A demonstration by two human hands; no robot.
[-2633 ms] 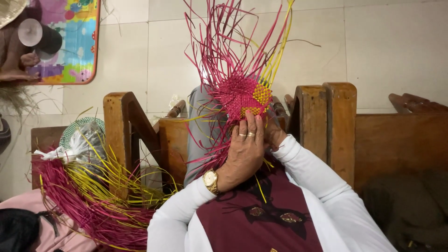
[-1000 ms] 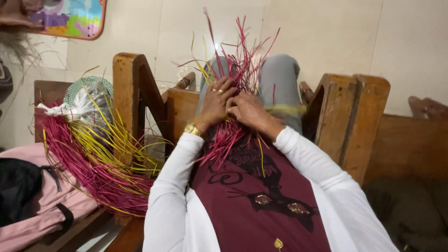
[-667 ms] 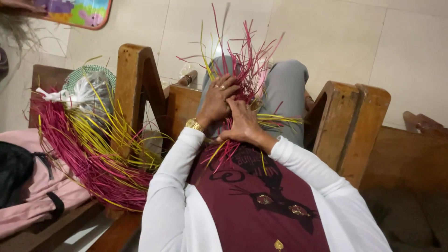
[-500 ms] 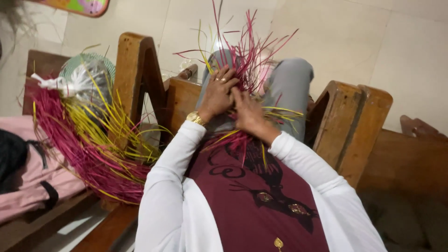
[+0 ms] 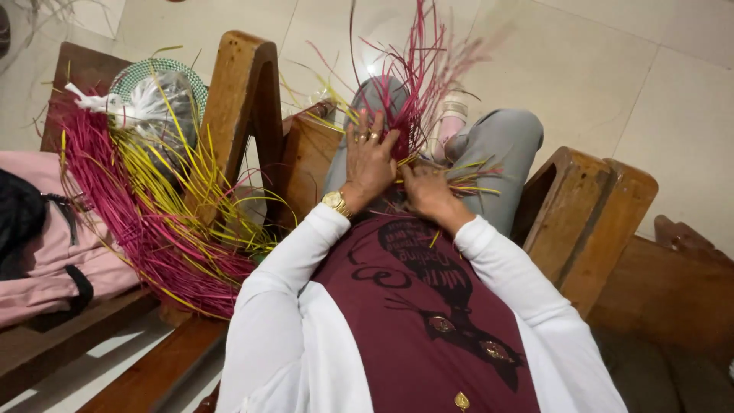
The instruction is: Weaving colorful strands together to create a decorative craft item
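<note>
Weaving strips (image 5: 417, 99), magenta with a few yellow ones among them, stand up in a loose spray on my lap, just beyond both of my hands. My left hand (image 5: 369, 157) lies flat against the near side of the bunch with its fingers (image 5: 376, 126) stretched upward and slightly spread, two rings showing on them and a gold watch (image 5: 335, 202) at the wrist below. My right hand (image 5: 425, 190) sits just beside the left one, lower and closer to my body, its fingers curled in toward the base of the strips; whether they actually pinch a strip I cannot tell, since the back of the hand hides the fingertips. Some yellow strips (image 5: 466, 180) stick out sideways past my right hand, over my grey trouser leg (image 5: 505, 145). The woven part of the work is hidden behind my hands. Well away from my left hand, on its outer side, a big bundle of spare magenta and yellow strips (image 5: 145, 222) fans out across the wooden seat, tied at the top end with a clear plastic bag (image 5: 149, 107) lying against a green and white woven plate (image 5: 130, 73). Beyond that bundle, farther out still, lies a pink bag (image 5: 46, 268) with black straps. A wooden armrest (image 5: 245, 92) rises between the bundle and my left hand, and another armrest (image 5: 592, 206) stands off to the outer side of my right hand.
</note>
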